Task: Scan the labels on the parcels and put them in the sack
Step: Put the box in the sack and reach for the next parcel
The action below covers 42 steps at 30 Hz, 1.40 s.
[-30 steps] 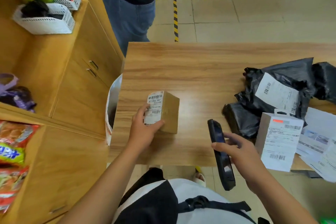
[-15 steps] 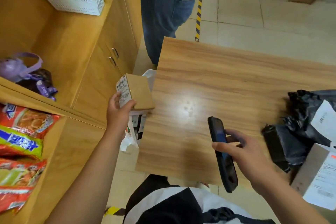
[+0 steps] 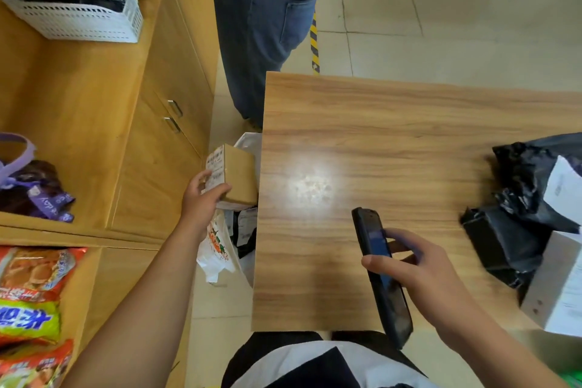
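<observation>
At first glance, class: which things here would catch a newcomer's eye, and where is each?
The left hand holds a small box left of the table, above the sack. The right hand holds a dark scanner at the table's near edge; black bags lie at far right.

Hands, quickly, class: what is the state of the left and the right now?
Left hand: grips the small cardboard box.
Right hand: grips the black scanner.

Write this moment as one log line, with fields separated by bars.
left hand holds box over sack | right hand holds scanner | black parcels on table
</observation>
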Available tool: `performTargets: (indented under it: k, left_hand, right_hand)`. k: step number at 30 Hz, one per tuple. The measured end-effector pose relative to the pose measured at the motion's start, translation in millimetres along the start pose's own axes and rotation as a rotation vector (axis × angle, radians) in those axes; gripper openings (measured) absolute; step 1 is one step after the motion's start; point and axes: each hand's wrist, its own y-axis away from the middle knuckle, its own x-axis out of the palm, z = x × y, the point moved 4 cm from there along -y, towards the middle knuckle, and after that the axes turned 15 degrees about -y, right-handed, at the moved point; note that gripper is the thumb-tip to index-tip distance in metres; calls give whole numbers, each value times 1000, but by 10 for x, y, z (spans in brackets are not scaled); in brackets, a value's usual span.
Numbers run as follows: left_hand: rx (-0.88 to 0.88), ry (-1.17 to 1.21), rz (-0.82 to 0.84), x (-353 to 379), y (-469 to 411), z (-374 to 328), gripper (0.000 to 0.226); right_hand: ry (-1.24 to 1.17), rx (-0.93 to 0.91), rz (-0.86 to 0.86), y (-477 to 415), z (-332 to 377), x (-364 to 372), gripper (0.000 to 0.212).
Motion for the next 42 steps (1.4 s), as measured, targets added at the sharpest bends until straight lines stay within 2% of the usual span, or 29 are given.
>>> performTargets:
  k: [5, 8, 12, 18, 23, 28, 34, 35, 39, 42]
  left_hand:
    - [21, -143, 57, 137, -96, 46, 65]
    - [-57, -155, -61, 97, -77, 34, 52]
    - [-3, -95, -100, 78, 94, -109, 35]
    - [174, -110, 60, 426, 526, -371, 25]
    - [271, -219, 210, 1008, 823, -670, 26]
    - [382, -359, 403, 1717, 1192, -931, 26]
    - [433, -485, 559, 2693, 1782, -1063, 25]
    - [434, -504, 587, 2870, 1902, -1076, 25]
    - [477, -554, 698, 3634, 2445, -1169, 23]
    - [500, -574, 729, 4201, 2766, -1259, 23]
  right_hand:
    - [-15, -1, -20, 62, -47, 22, 57]
    - [-38, -7, -40, 59, -66, 31, 51]
    - [-63, -27, -69, 56, -43, 22, 70]
    - [-137, -53, -132, 86, -41, -200, 81]
    - [-209, -42, -214, 206, -106, -588, 71]
    - [-293, -18, -302, 379, -292, -1089, 80]
    - [-416, 25, -448, 587, -679, -1894, 88]
    - [-439, 33, -472, 639, -728, -2037, 84]
    - [-535, 34, -500, 831, -919, -2648, 44]
    - [-586, 56, -555, 875, -1136, -3062, 52]
